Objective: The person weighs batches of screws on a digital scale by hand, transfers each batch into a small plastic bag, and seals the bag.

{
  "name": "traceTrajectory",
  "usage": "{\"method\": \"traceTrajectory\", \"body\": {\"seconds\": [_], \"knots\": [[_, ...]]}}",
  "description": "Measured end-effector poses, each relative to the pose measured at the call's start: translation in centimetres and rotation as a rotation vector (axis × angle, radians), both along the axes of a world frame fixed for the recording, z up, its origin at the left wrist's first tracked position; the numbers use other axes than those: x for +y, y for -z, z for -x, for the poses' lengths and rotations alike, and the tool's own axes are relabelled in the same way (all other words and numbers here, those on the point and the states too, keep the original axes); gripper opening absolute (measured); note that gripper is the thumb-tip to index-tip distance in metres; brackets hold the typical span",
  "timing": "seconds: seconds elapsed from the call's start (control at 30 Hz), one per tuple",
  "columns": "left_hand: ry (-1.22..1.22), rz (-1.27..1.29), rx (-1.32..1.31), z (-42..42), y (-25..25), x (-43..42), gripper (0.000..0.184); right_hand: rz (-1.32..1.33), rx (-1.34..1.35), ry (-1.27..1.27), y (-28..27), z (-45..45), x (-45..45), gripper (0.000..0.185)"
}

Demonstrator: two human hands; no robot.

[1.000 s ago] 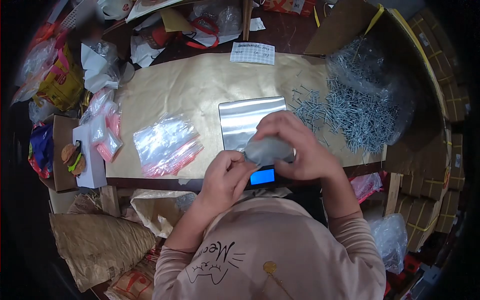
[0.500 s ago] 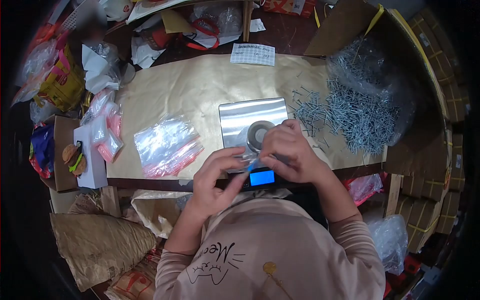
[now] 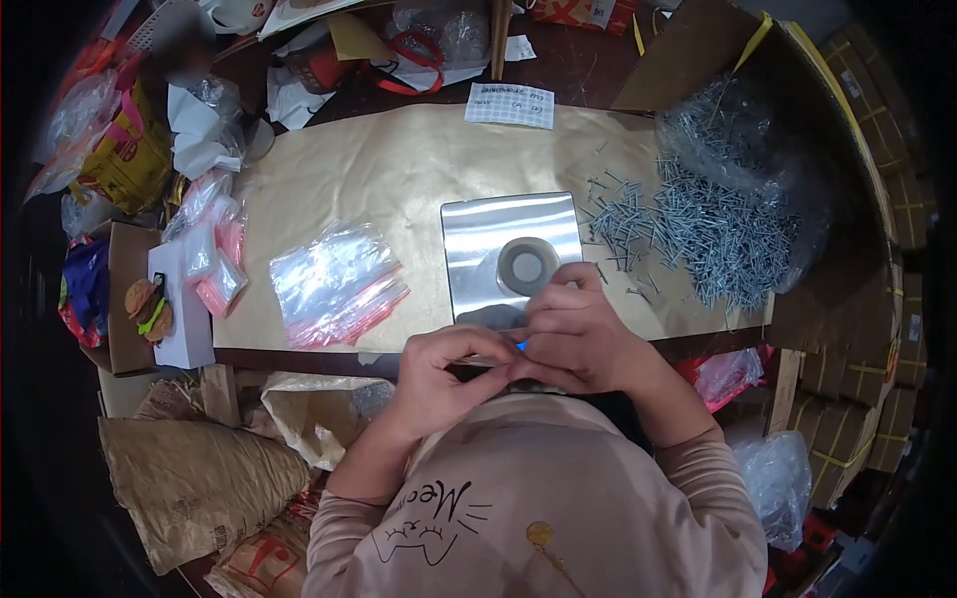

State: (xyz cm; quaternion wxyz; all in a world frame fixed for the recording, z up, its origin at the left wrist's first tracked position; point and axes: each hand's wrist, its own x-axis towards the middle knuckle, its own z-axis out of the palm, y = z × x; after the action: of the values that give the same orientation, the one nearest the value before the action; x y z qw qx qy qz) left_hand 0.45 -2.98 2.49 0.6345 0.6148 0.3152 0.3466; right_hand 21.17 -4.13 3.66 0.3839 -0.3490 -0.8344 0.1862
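Both hands meet over the front edge of a digital scale (image 3: 464, 224) with a shiny steel plate. Fingers closed, my left hand (image 3: 454, 371) pinches one side of a small clear plastic bag, which the fingers mostly hide. My right hand (image 3: 580, 334), also closed, grips the other side. Behind the right fingers, a round grey dish (image 3: 527, 266) rests on the plate. Only a sliver of the scale's blue display shows between my hands. A stack of clear zip bags (image 3: 339, 284) with red edges lies to the left. Loose screws (image 3: 723, 219) are heaped on the right.
Brown paper (image 3: 349, 159) covers the table. A cardboard box (image 3: 837, 239) on its side, with a plastic liner, stands at the right behind the screws. A handwritten label (image 3: 509, 106) lies at the back. At the left are packed bags (image 3: 214, 264) and a white box (image 3: 179, 314).
Both hands have drawn together and slightly down toward my body, with the bag between them. They now cover most of the blue display, and the round dish is less hidden.
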Motion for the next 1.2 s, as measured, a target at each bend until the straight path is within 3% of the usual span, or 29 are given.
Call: {"method": "traceTrajectory", "body": {"seconds": [0.13,0.27,0.33,0.37,0.43,0.53,0.63,0.67,0.87,0.9,1.0,1.03,1.13,1.2], "knots": [[-0.066,0.037,-0.16,1.4,0.3,0.8,0.009,0.018,-0.056,0.053,-1.3,-1.6,-0.1,0.02],[-0.102,0.12,-0.174,2.6,0.4,0.5,0.007,0.221,0.012,0.033,-0.1,-2.3,0.3,0.015],[-0.058,0.084,-0.071,4.8,0.1,0.7,0.008,0.363,0.119,0.165,1.1,-3.3,0.6,0.014],[-0.037,0.065,-0.019,6.2,-0.2,0.9,0.009,0.558,0.047,0.24,1.5,-4.9,1.2,0.026],[-0.008,0.038,0.326,9.3,-1.6,1.1,0.012,0.364,-0.167,0.517,4.5,-8.4,2.7,0.04],[-0.008,0.111,0.705,13.8,-1.1,0.6,0.019,0.397,-0.397,0.876,6.3,-11.2,2.6,0.048],[-0.126,0.23,0.801,14.1,-0.5,0.3,0.023,0.332,-0.453,0.838,7.3,-10.9,3.0,0.049],[-0.181,0.267,0.794,13.7,-0.5,0.2,0.024,0.349,-0.407,0.798,7.6,-11.0,3.1,0.048],[-0.213,-0.277,0.824,9.7,1.9,2.0,0.023,0.434,-0.146,0.685,8.4,-12.0,3.2,0.029],[-0.256,-0.256,0.811,8.9,2.5,2.1,0.024,0.435,-0.108,0.695,8.4,-12.4,3.3,0.026],[-0.341,-0.688,0.864,6.5,5.5,2.9,0.027,0.475,-0.041,0.746,7.8,-13.5,3.0,0.02],[-0.342,-0.702,0.86,5.8,6.5,2.9,0.026,0.494,-0.028,0.766,7.5,-13.9,2.9,0.018],[-0.354,-0.691,0.802,4.6,8.9,2.9,0.024,0.748,0.348,0.789,8.0,-15.5,2.8,0.017],[-0.367,-0.618,0.703,4.2,9.4,3.1,0.02,0.749,0.405,0.75,7.4,-15.8,2.8,0.014]]}}
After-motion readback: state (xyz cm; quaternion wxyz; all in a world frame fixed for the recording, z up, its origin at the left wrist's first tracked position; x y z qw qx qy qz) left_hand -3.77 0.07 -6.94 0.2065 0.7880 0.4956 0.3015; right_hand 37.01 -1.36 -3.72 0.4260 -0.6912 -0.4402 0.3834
